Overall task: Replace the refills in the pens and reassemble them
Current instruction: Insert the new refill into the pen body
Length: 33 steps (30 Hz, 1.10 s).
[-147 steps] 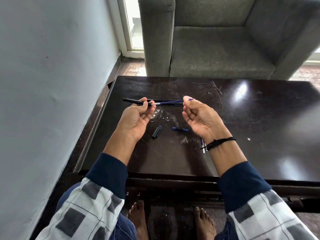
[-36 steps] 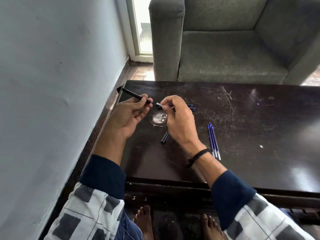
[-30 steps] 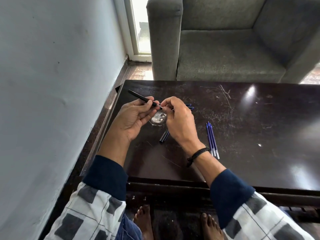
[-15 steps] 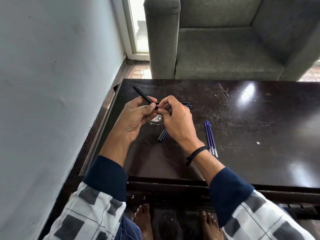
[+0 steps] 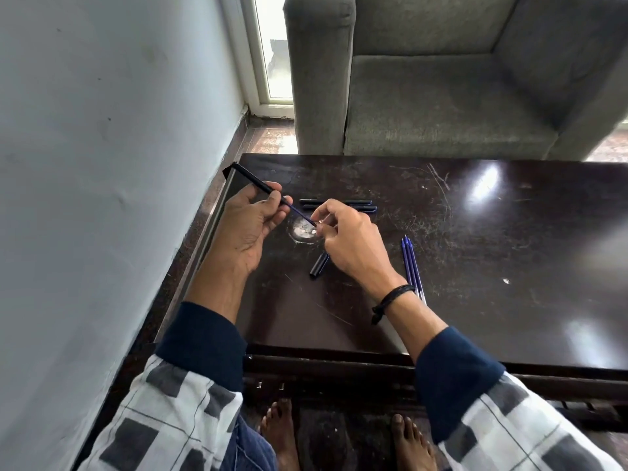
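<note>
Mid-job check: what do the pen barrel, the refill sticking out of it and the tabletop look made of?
The pen barrel looks like matte black plastic, no glare. The refill: thin blue tube, likely plastic. The table: glossy dark wood or laminate; bright reflections, pale scratches.

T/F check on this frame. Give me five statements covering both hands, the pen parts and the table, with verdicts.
1. The left hand grips a black pen barrel. True.
2. Loose blue refills lie on the table beside the right wrist. True.
3. The right hand is empty. False: it pinches the end of a blue refill that sticks out of the barrel.
4. The two dark pens beyond the hands stand upright. False: they lie flat on the table, side by side.
5. A wristband sits on the left wrist. False: the black wristband is on the right wrist.
</note>
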Tool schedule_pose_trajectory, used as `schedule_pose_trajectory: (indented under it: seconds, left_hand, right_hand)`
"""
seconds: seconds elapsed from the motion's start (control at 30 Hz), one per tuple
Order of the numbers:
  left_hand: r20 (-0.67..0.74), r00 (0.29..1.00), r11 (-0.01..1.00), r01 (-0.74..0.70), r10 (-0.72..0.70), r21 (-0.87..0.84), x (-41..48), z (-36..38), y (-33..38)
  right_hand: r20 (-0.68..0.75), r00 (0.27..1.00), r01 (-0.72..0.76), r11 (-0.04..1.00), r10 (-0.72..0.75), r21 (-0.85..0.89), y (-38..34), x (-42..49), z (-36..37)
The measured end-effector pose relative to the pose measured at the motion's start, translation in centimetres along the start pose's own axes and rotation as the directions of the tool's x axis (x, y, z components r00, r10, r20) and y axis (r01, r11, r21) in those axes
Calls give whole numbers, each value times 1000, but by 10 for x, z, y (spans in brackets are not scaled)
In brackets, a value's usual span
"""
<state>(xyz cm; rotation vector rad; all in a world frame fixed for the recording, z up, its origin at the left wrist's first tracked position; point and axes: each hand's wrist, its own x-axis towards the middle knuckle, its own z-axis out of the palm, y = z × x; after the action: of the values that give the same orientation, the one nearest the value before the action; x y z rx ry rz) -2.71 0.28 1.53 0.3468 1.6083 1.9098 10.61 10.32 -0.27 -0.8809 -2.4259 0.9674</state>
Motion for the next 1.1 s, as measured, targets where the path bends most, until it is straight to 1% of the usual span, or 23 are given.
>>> schedule_pose_trajectory:
  seconds: [0.13,0.23,0.3,0.47,0.77,0.93,1.1]
  left_hand:
    - [78,995,997,55,-59,46,-4,8,-5]
    - [100,992,994,70,-78,85,-8,13,-8]
    - [86,993,994,68,-75,84,-7,12,-8]
    - [12,999,997,52,-53,51,-4,7,-2]
    - [53,990,991,130,-131,32,-7,8,-3]
    - [51,990,991,130,-131,21,-9,7,-1]
    - [48,991,992,122,-123,31,-11,11,-1]
  right_hand:
    - [-17,1000,14,994,-12,106,0,1,2]
    - [-20,1000,9,988,-6,154,1,1,3]
    - [-20,1000,-6,989,9,148,1,1,2]
    - [-17,998,-56,998,57,41,3,1,-2]
    - [-40,998,-41,991,47,128,3,1,0]
    - [-42,999,10,987,-4,160,1,0,-2]
    - [-56,998,41,988,-33,147,3,0,-2]
